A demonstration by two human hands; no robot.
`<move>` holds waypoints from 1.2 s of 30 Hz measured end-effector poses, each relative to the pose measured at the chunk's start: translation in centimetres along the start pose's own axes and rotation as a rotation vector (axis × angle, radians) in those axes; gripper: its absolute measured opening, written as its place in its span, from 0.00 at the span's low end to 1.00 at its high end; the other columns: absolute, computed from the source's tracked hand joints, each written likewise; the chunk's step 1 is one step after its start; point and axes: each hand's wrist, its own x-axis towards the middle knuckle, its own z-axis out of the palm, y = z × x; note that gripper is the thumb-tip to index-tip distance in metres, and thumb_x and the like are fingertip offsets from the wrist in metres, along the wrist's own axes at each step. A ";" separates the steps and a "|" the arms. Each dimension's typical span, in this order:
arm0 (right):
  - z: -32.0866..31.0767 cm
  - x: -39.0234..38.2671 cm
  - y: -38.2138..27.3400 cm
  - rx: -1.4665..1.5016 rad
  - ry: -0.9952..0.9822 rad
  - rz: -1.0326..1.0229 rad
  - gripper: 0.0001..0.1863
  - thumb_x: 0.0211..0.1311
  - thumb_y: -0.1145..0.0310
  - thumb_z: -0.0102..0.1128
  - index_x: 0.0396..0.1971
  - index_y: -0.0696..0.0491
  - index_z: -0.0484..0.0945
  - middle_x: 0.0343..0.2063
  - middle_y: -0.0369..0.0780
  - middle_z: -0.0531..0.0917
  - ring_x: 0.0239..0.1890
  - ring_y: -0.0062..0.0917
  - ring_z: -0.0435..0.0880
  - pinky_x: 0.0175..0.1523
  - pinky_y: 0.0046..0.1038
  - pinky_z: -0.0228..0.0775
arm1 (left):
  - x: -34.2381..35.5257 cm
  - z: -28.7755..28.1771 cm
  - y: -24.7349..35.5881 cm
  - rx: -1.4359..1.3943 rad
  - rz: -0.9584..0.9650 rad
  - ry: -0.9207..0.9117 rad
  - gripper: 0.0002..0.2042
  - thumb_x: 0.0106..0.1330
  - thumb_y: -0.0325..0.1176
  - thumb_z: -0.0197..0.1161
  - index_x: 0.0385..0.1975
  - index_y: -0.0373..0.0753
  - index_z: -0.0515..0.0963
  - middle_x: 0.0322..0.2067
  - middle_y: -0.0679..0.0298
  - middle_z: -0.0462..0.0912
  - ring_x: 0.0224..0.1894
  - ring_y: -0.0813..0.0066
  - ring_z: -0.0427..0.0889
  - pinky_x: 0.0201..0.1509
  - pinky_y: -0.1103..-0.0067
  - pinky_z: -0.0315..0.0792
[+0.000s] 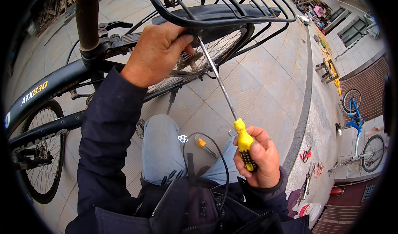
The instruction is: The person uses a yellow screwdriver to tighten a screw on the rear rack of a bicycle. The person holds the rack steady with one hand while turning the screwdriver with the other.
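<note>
In my right hand (265, 161) is a long screwdriver (244, 140) with a yellow and black handle, my fingers wrapped round the grip. Its steel shaft slants up and away to the underside of a black rear rack (182, 21) on a bicycle (52, 82). Close by the tip, my left hand (153, 53) has thumb and fingers pinched together under the rack, beside the dark mudguard (211, 12). Whatever lies between those fingers is hidden, and so is the exact seat of the tip. Below the rack shows the spoked rear wheel (247, 35).
Between my knees, a second yellow-handled tool (200, 143) lies on the paving near a small silver part (182, 138). Red-handled scissors (306, 154) and a white bucket (310, 211) are at right. Farther off are a wooden stool (326, 70) and a blue bicycle (353, 117).
</note>
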 end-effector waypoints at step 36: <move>-0.8 0.5 0.7 0.358 -0.061 0.206 0.14 0.60 0.63 0.54 0.42 0.57 0.69 0.31 0.47 0.76 0.18 0.27 0.76 0.16 0.18 0.63 | 0.1 -0.1 0.1 0.052 0.033 -0.004 0.09 0.62 0.21 0.53 0.40 0.31 0.76 0.26 0.58 0.82 0.29 0.73 0.84 0.30 0.82 0.74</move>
